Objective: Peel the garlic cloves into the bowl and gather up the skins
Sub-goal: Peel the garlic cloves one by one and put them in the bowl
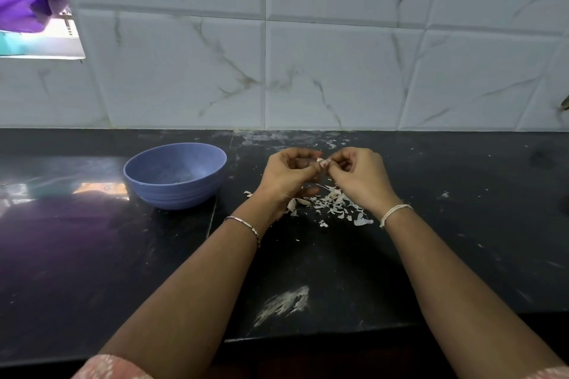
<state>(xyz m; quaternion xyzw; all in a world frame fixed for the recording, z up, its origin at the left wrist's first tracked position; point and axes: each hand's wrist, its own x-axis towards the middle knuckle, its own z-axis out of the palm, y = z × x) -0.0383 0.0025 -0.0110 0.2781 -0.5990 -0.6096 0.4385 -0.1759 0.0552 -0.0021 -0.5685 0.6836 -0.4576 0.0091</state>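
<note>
1. I hold one garlic clove [322, 162] between my two hands, above the table [107, 255] and just behind the skins [334, 203].
2. My left hand [288, 177] has its fingers curled around the clove and pinches it from the left side.
3. My right hand [358, 177] pinches the other end with thumb and fingertips. I think it holds a loose edge of skin, but this part is too small to see well.
4. The clove is small, light and firm. I judge it becomes slippery once it is bare, so I should grip it by the sides and pull the skin from the tip.
5. The skin is thin, dry and papery. It will tear into bits easily, so a short pull near the loose edge is better than a long one.
6. The skins on the table are very light and could fly away with a breath. To gather them, I would sweep with the side of my hand and not pick them one by one.
7. Count: one clove in my hands, and one blue bowl [178, 194], well to the left of my hands.
8. The skins lie in one loose pile with some scraps around it; they are too many to count.
9. In the bowl I see only something pale and blurred, so I cannot tell how many cloves are inside.
</note>
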